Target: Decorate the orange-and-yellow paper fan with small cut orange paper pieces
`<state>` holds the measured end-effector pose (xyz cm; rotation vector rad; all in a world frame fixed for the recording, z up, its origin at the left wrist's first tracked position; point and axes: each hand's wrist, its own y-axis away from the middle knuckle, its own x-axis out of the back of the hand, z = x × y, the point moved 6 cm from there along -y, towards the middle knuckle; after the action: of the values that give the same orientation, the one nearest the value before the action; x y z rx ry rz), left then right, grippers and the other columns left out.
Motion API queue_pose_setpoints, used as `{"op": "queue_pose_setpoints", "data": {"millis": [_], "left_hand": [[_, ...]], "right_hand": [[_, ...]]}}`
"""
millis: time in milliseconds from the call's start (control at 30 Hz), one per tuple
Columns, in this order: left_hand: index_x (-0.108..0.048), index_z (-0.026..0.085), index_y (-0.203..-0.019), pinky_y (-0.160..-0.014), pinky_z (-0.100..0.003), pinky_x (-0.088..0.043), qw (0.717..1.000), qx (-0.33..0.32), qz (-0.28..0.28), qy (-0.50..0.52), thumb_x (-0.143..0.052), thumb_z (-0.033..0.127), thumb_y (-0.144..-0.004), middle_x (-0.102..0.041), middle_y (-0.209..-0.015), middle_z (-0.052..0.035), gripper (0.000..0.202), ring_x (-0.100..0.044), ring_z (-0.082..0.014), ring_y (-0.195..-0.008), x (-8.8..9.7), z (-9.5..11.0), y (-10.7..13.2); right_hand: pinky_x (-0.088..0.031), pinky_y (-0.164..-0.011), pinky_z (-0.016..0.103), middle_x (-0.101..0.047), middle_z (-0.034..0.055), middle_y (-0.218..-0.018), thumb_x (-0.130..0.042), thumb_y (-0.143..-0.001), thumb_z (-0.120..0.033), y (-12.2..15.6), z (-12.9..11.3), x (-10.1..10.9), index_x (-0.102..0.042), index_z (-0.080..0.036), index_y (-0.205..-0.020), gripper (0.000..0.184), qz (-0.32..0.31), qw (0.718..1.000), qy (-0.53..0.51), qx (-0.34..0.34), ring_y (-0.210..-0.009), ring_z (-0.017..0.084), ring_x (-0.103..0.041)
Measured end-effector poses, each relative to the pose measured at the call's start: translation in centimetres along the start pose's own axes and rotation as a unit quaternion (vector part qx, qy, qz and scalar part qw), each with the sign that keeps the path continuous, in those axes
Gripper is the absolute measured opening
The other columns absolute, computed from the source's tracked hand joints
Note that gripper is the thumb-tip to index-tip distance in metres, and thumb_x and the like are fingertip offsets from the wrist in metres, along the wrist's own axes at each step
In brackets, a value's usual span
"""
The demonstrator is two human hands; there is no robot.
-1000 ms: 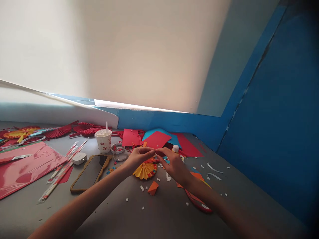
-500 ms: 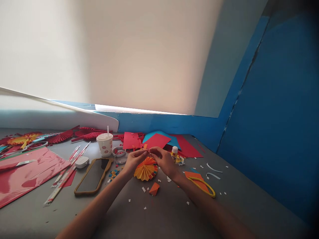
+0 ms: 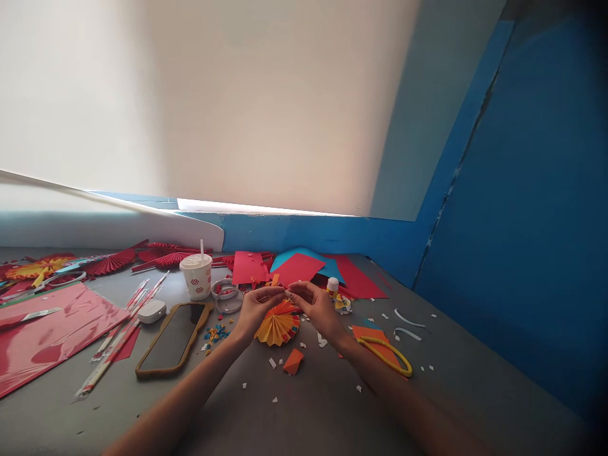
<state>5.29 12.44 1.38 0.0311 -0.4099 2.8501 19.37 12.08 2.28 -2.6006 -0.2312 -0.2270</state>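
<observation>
My left hand (image 3: 259, 308) and my right hand (image 3: 316, 306) meet at the fingertips above the middle of the table. Both are closed in a pinch. Something very small sits between the fingertips, too small to name. Just below them lies a round pleated paper fan (image 3: 276, 326), yellow-orange with a multicoloured edge, partly covered by the hands. A folded orange paper piece (image 3: 293, 361) rests in front of it. Beyond my right hand stands a glue stick (image 3: 332, 288) with a white cap.
On the left are a phone (image 3: 171, 339), a white earbud case (image 3: 152, 311), a lidded cup with straw (image 3: 196, 278), tape rolls (image 3: 228, 296) and a red plastic-wrapped pack (image 3: 52, 335). Red sheets (image 3: 358, 278) lie behind, a yellow loop (image 3: 387, 354) right. Paper scraps are scattered about.
The view has shifted slightly, so things on the left appear a little further left. My hands stay pinched together over the fan; the red bit seen between the fingertips earlier is less visible.
</observation>
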Motion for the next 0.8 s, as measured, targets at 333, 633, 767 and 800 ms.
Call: {"op": "queue_pose_setpoints", "data": {"millis": [333,633,767,800], "left_hand": [[-0.060,0.015,-0.114,-0.087,-0.044,-0.052,1.000,0.005,0.010,-0.014,-0.058,0.030,-0.092,-0.062,-0.118,-0.0085,0.026,-0.062,-0.0230,-0.102,0.13,0.04,0.20],[-0.060,0.015,-0.115,-0.086,-0.043,-0.053,0.999,-0.023,-0.003,-0.034,-0.058,0.030,-0.093,-0.062,-0.117,-0.0086,0.027,-0.062,-0.0226,-0.101,-0.02,-0.17,-0.11],[-0.060,0.015,-0.114,-0.086,-0.043,-0.053,0.997,-0.059,-0.006,-0.052,-0.058,0.030,-0.093,-0.062,-0.117,-0.0085,0.026,-0.063,-0.0222,-0.100,-0.27,0.09,-0.26],[-0.060,0.015,-0.114,-0.085,-0.043,-0.053,0.996,-0.069,-0.005,-0.057,-0.058,0.030,-0.093,-0.062,-0.117,-0.0085,0.026,-0.063,-0.0221,-0.100,-0.34,0.19,-0.23]], "right_hand": [[-0.053,-0.087,0.044,-0.061,0.0081,-0.121,-0.059,-0.094,-0.029,0.34,-0.65,0.10,-0.059,-0.017,-0.117,0.026,-0.002,0.999,-0.025,-0.040,-0.103,0.022,-0.062],[-0.053,-0.087,0.044,-0.061,0.0081,-0.121,-0.059,-0.094,-0.029,0.26,-0.35,0.20,-0.059,-0.017,-0.117,0.026,0.007,0.997,-0.043,-0.063,-0.103,0.022,-0.062],[-0.053,-0.086,0.043,-0.061,0.0081,-0.120,-0.059,-0.094,-0.030,0.41,0.04,0.39,-0.059,-0.017,-0.117,0.027,0.010,0.996,-0.049,-0.080,-0.102,0.022,-0.063],[-0.053,-0.086,0.044,-0.061,0.0081,-0.120,-0.059,-0.094,-0.030,0.41,0.17,0.43,-0.059,-0.017,-0.117,0.027,0.011,0.995,-0.052,-0.084,-0.102,0.022,-0.063]]}}
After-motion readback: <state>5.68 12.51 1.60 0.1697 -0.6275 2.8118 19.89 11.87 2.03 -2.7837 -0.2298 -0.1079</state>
